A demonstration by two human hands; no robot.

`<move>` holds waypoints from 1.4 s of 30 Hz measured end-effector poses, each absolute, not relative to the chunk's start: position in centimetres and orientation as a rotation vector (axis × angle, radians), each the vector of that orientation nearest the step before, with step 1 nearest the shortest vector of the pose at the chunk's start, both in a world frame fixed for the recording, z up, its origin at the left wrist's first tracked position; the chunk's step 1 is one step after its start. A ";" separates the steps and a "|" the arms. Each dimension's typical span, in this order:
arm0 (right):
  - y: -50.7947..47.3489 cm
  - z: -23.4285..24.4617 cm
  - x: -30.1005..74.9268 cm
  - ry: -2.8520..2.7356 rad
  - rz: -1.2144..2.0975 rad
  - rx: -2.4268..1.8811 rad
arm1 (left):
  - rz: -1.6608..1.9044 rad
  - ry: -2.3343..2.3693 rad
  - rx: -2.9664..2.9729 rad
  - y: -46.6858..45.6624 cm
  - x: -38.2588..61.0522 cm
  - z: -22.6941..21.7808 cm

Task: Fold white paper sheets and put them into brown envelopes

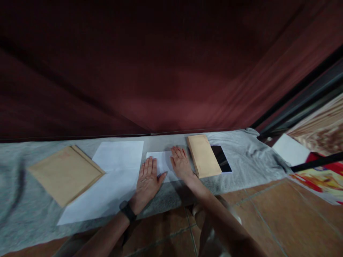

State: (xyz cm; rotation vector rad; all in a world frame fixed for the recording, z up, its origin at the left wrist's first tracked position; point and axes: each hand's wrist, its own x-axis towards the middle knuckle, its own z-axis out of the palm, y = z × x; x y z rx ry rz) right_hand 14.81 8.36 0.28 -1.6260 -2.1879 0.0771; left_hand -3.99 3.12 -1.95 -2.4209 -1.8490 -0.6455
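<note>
Both my hands lie flat on a small folded white paper on a grey cloth. My left hand presses its near left part, fingers stretched out and together; a black band is on that wrist. My right hand lies open on the paper's right part. Just right of it is a stack of narrow brown envelopes. A large white sheet lies left of my left hand.
Large brown envelopes lie at the left on the cloth. A dark phone rests beside the narrow envelopes. A dark red curtain hangs behind. Brown floor tiles run along the near side; white paper and colourful fabric lie at right.
</note>
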 end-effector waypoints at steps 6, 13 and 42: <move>10.4 1.0 13.5 -2.219 0.212 -1.617 | -0.669 -1.791 -2.424 3.1 -4.1 -2.0; 11.8 1.2 13.9 -2.163 0.234 -1.683 | -0.705 -1.756 -2.491 3.2 -4.6 -2.5; 9.7 7.1 19.2 -1.547 0.847 -0.949 | -1.580 -1.284 -2.840 6.2 -9.2 6.8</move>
